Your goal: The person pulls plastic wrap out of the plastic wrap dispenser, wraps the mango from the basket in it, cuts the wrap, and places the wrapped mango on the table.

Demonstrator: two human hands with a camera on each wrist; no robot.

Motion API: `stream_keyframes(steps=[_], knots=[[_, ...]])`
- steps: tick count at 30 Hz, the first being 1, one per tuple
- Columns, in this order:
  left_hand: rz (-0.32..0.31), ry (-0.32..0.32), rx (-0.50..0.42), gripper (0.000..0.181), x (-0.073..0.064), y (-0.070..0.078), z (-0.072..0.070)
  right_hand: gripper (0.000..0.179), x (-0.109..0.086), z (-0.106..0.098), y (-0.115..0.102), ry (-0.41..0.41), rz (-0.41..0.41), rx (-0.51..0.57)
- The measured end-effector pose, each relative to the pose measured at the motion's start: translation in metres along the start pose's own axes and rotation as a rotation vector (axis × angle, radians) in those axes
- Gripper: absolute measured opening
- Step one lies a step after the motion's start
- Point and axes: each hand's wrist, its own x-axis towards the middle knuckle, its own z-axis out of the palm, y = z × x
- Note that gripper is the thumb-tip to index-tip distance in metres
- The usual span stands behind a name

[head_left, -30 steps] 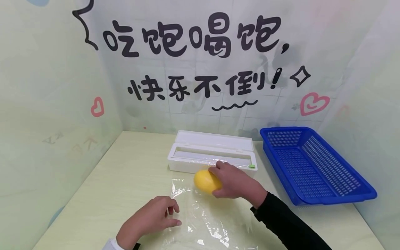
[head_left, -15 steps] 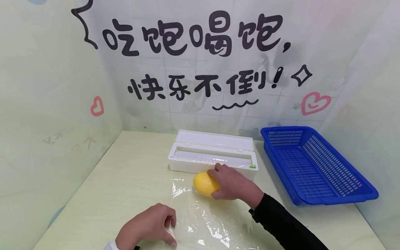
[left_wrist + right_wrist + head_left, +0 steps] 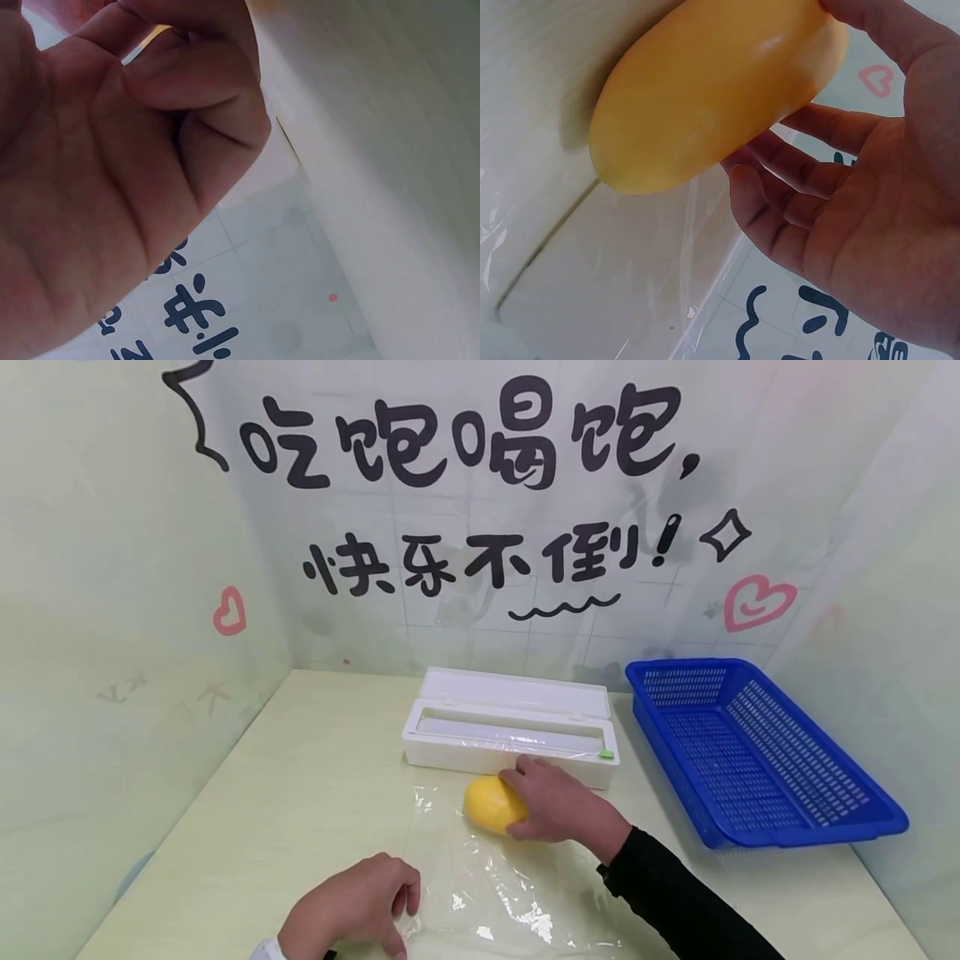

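A smooth, oval yellow mango (image 3: 491, 804) rests over a sheet of clear plastic wrap (image 3: 480, 877), near its far edge. My right hand (image 3: 558, 800) grips the mango from the right, thumb on the near side and fingers on the far side. In the right wrist view the mango (image 3: 712, 97) fills the upper middle, beside the fingers. At the wrap's left edge, my left hand (image 3: 356, 897) has bent fingers, with its thumb apart from them. Crinkled film shows between them. In the left wrist view the hand (image 3: 127, 150) covers what its fingertips touch.
Behind the mango stands a white cling film box (image 3: 450, 753), lid raised, with a roll inside and a green slider at its right end. A blue plastic basket (image 3: 697, 793) stands at the back right. A printed wall (image 3: 480, 635) closes off the table's far side.
My left hand has come nearer and lower to the wrap's left edge, and its thumb has moved down. The right hand and mango have shifted slightly left and down.
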Motion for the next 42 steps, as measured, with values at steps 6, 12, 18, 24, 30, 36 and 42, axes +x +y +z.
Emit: stream_keyframes(steps=[6,12,18,24,30,36,42], knots=[[-0.03,-0.003,0.028,0.041,-0.004,0.0,0.0,0.06,-0.001,0.0,0.0,-0.002,0.011,-0.001],[-0.02,0.009,0.042,0.033,-0.005,0.0,-0.001,0.062,0.0,0.0,0.0,-0.002,0.019,-0.01],[0.004,0.006,0.04,0.032,-0.006,0.003,-0.005,0.071,-0.001,0.001,0.001,0.012,0.017,-0.01],[0.009,0.059,0.092,0.029,-0.01,0.01,-0.011,0.075,-0.003,0.002,0.002,0.03,0.011,-0.006],[0.082,0.142,0.175,0.024,-0.011,0.022,-0.022,0.076,-0.004,0.002,0.002,0.045,0.003,-0.004],[0.18,0.246,0.247,0.02,0.0,0.042,-0.041,0.08,-0.006,0.003,0.004,0.052,0.011,0.011],[0.277,0.337,0.349,0.02,0.016,0.066,-0.059,0.086,-0.007,0.006,0.005,0.071,0.015,0.039]])
